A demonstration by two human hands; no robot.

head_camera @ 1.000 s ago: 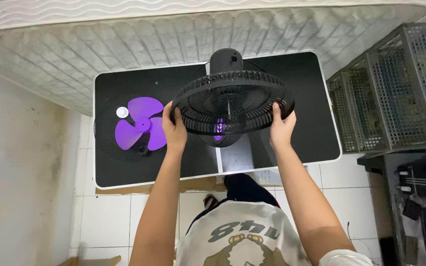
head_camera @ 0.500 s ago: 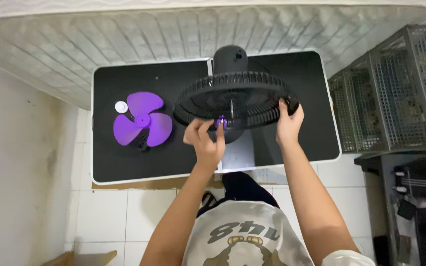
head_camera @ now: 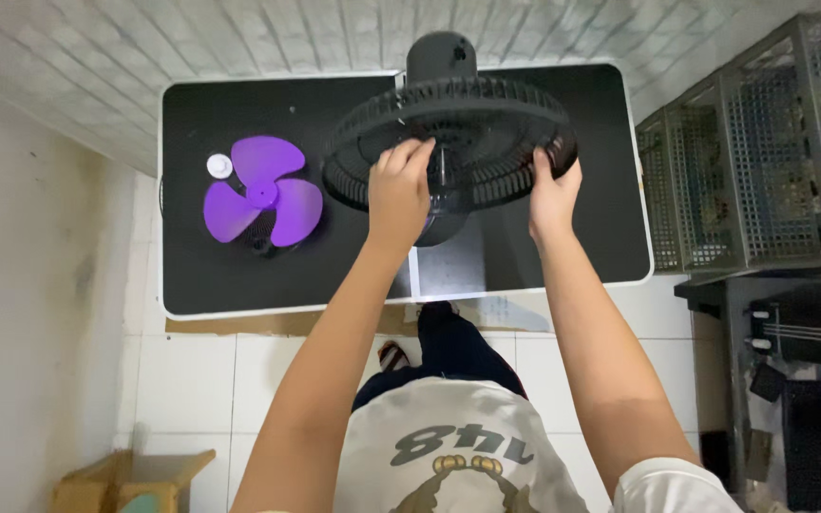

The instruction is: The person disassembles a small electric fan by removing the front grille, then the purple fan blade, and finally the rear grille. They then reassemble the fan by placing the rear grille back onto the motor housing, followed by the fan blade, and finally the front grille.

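Plainly seen from above: black fan [head_camera: 448, 142] standing near the middle of a black desk [head_camera: 572, 266], round grille of thin ribs tilted to face upward, dark motor housing rising behind it at the far edge, a purple spot showing at the hub below the grille.

Left hand [head_camera: 399, 195] laid on the grille's front, fingers [head_camera: 409, 154] spread and curled onto the ribs close to the hub; grip loose, pressing rather than clasping, so open on the fan face. Right hand [head_camera: 551, 195] wrapped round the grille's rim at its right side, thumb on top, grip closed on that rim. Fan thus held between both hands, left at the centre, right at the edge.

Well apart to the left on the same desk: purple blade [head_camera: 260, 195] with three lobes, lying flat, and a small white cap [head_camera: 219, 165] just beside its upper left lobe.

Right of the desk, grey wire crates [head_camera: 762, 161] stacked side by side. Beyond the desk, a quilted mattress [head_camera: 192, 38]. Below, white floor tiles [head_camera: 192, 380] and a cardboard box [head_camera: 130, 475] at the lower left.
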